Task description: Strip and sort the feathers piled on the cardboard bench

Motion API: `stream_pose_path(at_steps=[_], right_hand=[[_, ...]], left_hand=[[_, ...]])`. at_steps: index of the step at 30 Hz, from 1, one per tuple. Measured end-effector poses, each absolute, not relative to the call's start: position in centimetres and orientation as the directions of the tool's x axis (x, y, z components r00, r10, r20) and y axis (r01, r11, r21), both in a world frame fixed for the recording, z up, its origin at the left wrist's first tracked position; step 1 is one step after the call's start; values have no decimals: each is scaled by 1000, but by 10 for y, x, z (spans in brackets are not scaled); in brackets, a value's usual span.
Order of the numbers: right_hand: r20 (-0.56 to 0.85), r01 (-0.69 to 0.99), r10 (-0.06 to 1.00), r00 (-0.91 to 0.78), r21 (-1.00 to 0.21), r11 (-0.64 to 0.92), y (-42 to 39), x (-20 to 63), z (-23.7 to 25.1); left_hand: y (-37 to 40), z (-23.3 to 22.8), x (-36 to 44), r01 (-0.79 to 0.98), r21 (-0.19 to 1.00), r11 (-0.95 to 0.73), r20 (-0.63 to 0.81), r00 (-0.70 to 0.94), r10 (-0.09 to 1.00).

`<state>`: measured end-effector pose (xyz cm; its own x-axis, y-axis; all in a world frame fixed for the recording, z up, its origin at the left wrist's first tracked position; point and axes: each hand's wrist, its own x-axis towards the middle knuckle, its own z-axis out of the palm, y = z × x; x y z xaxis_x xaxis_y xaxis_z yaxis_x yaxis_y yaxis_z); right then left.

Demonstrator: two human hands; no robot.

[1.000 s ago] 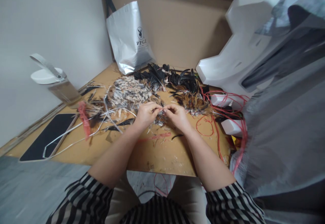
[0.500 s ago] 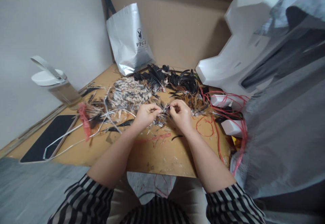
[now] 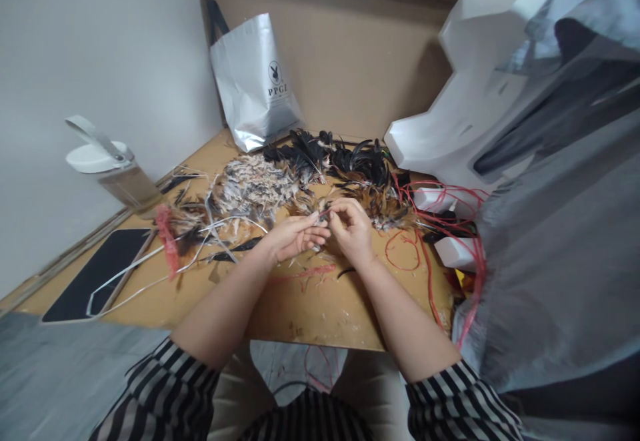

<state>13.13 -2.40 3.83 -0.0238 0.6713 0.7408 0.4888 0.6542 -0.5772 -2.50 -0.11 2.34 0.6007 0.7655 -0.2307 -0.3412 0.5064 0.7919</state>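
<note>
My left hand is turned partly palm up over the table, its thumb and forefinger closed on a small bunch of feathers. Close beside it, my right hand pinches a thin reddish strand at that bunch; the fingers partly hide it. Behind the hands lie loose heaps: pale speckled feathers to the left, black feathers at the back, and brown feathers to the right. A flat strip of red plastic lies in front of the hands.
On the left are a phone, a lidded drink bottle, white straps and a red plastic tie. A silver bag leans at the back. Red string tangles around white plugs on the right, beside grey cloth.
My left hand has turned more palm up, with its lower fingers loosened and visible. The right hand has shifted slightly left, bringing both hands closer together. The camera view has shifted slightly.
</note>
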Motion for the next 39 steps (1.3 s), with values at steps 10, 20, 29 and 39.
stream_pose_path(at_steps=[10,20,29,39], right_hand=[[422,139,902,86,-902,409,-17,121,24],[255,-89,965,54,-962,259,-19,122,28],[119,-253,993,-9,-961,113,-13,124,20],[269,194,943,195,-953,232,-8,123,14]], left_hand=[[-3,29,-19,-173,983,55,-2,295,955],[-8,28,-15,-51,995,-86,98,345,933],[-7,22,-13,-152,987,59,1,371,928],[1,14,-13,-51,989,-140,145,114,983]])
